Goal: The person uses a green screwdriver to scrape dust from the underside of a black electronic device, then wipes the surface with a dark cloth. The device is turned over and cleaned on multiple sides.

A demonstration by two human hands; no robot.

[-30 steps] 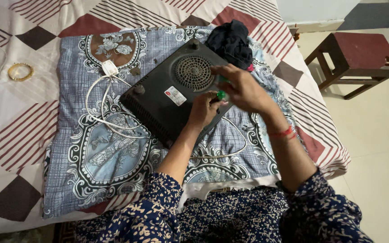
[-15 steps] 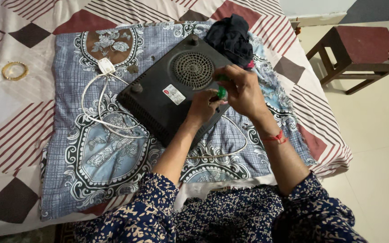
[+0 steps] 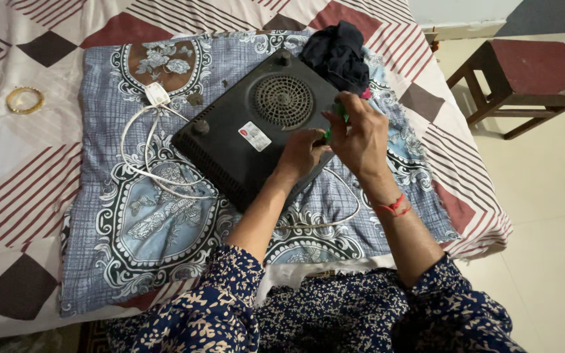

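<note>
Head view, steeply down, near bed (image 3: 47, 189)

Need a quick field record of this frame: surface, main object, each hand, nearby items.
surface: bed with patterned blue cloth spread over it
main object: black flat appliance, underside up, round vent visible
left hand: resting on the appliance's near edge
right hand: gripping a small green-handled tool at the appliance
cable: white cord with plug lying on the cloth, left of the appliance
other: dark cloth bundle behind the appliance; gold bangle far left; wooden stool on the floor, right
</note>
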